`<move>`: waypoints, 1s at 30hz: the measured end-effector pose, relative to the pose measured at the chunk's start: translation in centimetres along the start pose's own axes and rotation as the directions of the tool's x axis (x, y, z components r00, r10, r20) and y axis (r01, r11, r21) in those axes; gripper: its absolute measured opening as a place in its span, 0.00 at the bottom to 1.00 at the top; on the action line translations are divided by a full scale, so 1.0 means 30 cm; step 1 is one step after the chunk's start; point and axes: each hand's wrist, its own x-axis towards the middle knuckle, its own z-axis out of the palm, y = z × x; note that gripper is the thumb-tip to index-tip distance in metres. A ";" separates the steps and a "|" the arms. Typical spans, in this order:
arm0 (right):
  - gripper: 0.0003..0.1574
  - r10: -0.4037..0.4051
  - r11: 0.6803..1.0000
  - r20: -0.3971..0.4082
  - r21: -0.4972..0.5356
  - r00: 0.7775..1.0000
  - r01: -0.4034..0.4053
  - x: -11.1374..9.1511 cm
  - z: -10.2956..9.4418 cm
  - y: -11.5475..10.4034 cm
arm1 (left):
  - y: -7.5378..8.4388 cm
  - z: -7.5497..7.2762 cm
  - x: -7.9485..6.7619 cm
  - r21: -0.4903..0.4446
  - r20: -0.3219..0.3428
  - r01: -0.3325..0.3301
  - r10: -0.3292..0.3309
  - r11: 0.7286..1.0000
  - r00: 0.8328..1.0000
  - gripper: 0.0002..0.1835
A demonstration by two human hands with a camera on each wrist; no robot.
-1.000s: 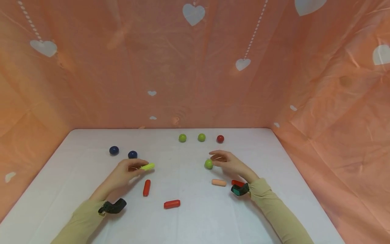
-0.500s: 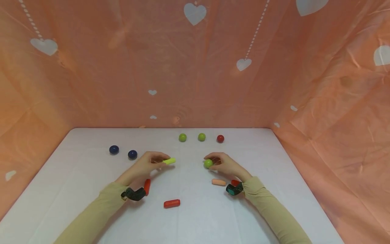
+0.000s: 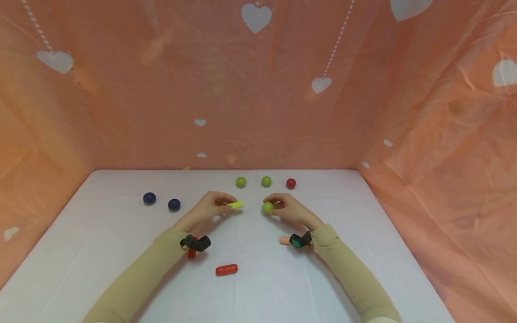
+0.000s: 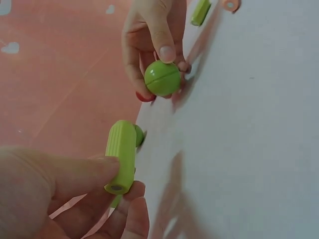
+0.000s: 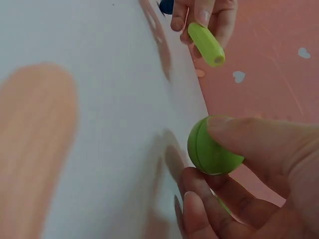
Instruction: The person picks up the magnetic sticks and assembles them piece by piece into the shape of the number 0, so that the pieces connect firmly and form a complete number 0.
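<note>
My left hand (image 3: 214, 205) pinches a yellow-green rod (image 3: 236, 204) between thumb and fingers, its free end pointing right. In the left wrist view the rod (image 4: 122, 149) has ribbed sides and a small grey disc in its end. Facing it, my right hand (image 3: 288, 207) holds a green ball (image 3: 267, 207) by thumb and fingertips. A seam runs round this ball (image 5: 212, 149), as the right wrist view shows. A gap separates rod and ball, and both hands are over the white table (image 3: 258, 291).
Two green balls (image 3: 240, 181) and a red ball (image 3: 291, 183) lie at the back; two dark blue balls (image 3: 149, 198) lie left. A red rod (image 3: 226, 269) is in front. Wrist cameras partly cover another red rod (image 3: 191, 254) and a peach rod (image 3: 284, 240).
My left hand has carried the yellow-green rod right and away from me. My right hand has closed round the green ball and brought it slightly left and back, nearer the rod.
</note>
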 end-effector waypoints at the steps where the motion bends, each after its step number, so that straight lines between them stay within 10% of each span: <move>1: 0.23 0.002 1.000 -0.002 0.000 1.000 -0.002 0.009 0.002 -0.003 | 0.002 0.003 0.010 0.000 0.003 -0.001 0.001 1.000 1.000 0.15; 30: 0.21 -0.032 0.998 -0.003 0.046 0.999 0.032 0.089 0.039 -0.011 | 0.001 0.037 0.093 -0.060 0.042 -0.010 0.013 0.998 0.999 0.19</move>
